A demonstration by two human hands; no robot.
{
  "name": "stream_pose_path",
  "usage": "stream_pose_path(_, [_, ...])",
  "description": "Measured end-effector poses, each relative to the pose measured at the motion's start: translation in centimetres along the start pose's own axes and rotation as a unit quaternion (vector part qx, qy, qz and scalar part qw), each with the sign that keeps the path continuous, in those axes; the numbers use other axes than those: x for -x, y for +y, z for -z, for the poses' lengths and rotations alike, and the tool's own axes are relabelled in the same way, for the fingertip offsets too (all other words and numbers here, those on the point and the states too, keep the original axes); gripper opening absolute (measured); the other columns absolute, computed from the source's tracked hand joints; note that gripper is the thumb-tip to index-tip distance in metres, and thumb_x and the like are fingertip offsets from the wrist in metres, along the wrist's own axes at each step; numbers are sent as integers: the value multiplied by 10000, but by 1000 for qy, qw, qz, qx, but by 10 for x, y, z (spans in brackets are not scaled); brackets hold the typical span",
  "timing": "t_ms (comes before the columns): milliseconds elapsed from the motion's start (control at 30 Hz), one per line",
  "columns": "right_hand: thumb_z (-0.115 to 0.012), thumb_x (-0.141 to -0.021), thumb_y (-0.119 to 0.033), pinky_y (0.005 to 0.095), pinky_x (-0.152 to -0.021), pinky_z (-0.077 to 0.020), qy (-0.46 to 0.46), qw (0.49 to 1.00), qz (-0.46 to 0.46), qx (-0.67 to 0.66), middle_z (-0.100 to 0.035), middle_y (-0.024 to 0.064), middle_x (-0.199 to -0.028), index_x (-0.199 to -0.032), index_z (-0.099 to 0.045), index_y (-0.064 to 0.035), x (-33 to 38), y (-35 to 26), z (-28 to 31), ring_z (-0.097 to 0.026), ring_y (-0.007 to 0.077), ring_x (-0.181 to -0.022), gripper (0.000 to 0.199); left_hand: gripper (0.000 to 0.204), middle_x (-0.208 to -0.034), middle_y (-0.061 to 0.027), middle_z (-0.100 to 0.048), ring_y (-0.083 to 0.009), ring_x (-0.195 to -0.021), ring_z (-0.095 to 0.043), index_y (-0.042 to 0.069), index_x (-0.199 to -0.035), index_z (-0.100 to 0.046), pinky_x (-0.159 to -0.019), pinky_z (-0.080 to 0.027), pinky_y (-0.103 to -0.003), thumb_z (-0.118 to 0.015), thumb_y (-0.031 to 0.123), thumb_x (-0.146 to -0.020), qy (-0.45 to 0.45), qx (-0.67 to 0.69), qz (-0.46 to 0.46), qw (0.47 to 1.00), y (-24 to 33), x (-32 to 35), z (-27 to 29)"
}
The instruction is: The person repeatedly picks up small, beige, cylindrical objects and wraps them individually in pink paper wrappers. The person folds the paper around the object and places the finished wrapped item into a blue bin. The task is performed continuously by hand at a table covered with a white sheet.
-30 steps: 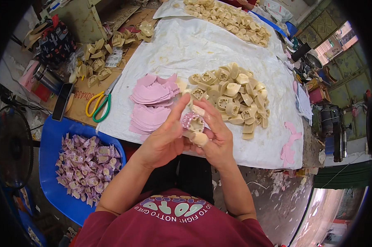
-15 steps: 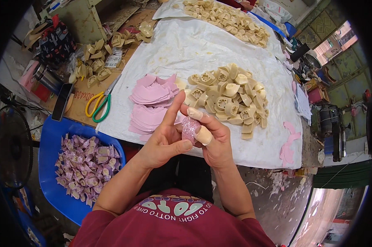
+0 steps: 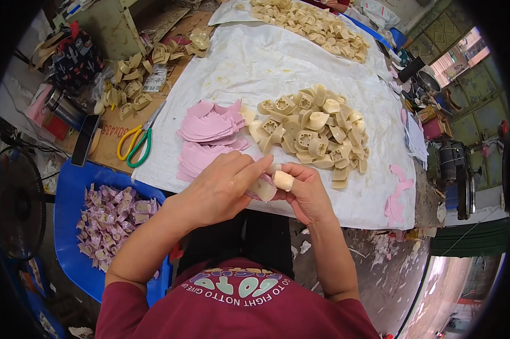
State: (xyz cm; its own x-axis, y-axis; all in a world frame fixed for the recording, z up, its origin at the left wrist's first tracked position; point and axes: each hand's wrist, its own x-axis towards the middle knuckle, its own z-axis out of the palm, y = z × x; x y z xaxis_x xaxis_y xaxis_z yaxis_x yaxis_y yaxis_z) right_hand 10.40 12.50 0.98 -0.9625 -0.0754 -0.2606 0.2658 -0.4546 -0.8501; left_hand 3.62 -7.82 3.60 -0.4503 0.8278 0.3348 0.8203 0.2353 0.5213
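Placement, left to right, around a two-handed grip

Working from a distance through the head camera, I am finding a blue tub (image 3: 66, 226) low on the left, partly hidden by the left arm (image 3: 153, 231). It is holding a heap of glittery purple-covered pieces (image 3: 116, 220), and I am guessing it is standing there to keep them apart from the bare ones. Above it, a dark phone (image 3: 85, 140) is lying on brown cardboard (image 3: 105, 121). Next to that, scissors (image 3: 146, 129) are resting at the border of the white cloth (image 3: 238, 62), handles turned towards the person, probably for an easy pick-up.

Further right, pink cut-outs (image 3: 210, 127) are lying in two overlapping stacks, just beyond the left hand (image 3: 218, 183). That hand is keeping its fingers bent and narrow against the left side of the held piece (image 3: 263, 191); its thumb is hidden, so I cannot tell whether it is pinching or only pressing. The held piece is sitting between both hands at the cloth's near edge, its pale face showing. The right hand (image 3: 306, 195) is gripping its right side, wearing pale finger covers (image 3: 283, 180) that I am supposing are guarding the skin.

Beyond and to the right, bare beige pieces (image 3: 320, 133) are forming a loose pile, seemingly for quick reaching. Pink scraps (image 3: 395, 212) are lying well apart near the right border.
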Motion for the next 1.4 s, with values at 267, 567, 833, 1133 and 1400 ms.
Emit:
stream_pose_path(267, [-619, -860, -34, 199, -654, -470, 29, 960, 146, 239, -660, 22, -851, -963, -653, 42, -2, 0, -15, -574, 44, -733, 133, 625, -941, -132, -562, -324, -890, -576, 24, -1232, -522, -752, -466, -408, -731, 32, -643, 22, 22, 37, 999, -4, 2, 1])
stream_pose_path(567, [-627, -894, -77, 224, -687, -469, 39, 943, 175, 280, -659, 8, -862, -964, -659, 26, 1, -10, -19, -567, 53, -771, 128, 454, -873, -119, -613, -296, -781, -630, 44, -1074, -574, -666, -497, -383, -750, 98, -659, 58, 47, 95, 993, -1, -1, -5])
stream_pose_path(833, [-613, -907, -83, 218, -700, -446, 129, 913, 260, 287, -638, -11, -841, -968, -665, 11, -7, 0, -27, -549, 48, -771, 124, 379, -716, -105, -625, -239, -615, -618, 19, -988, -565, -560, -488, -329, -766, 138, -690, 129, 94, 166, 973, 7, -12, -17])
stream_pose_path(1133, [-565, -941, -106, 230, -738, -458, 139, 917, 250, 278, -651, -6, -884, -1065, -657, 5, -16, 8, -19, -566, 70, -792, 191, 384, -564, -85, -578, -240, -495, -617, 22, -912, -527, -458, -460, -343, -776, 212, -690, 208, 88, 226, 948, 12, -19, -41])
stream_pose_path(1400, [-497, -926, -46, 227, -781, -455, 130, 957, 197, 170, -646, 40, -980, -1166, -602, 51, -19, 17, -21, -568, 75, -878, 279, 365, -689, -57, -612, -65, -573, -543, 17, -865, -528, -497, -435, -237, -805, 149, -669, 235, 119, 285, 921, 14, -24, -49])
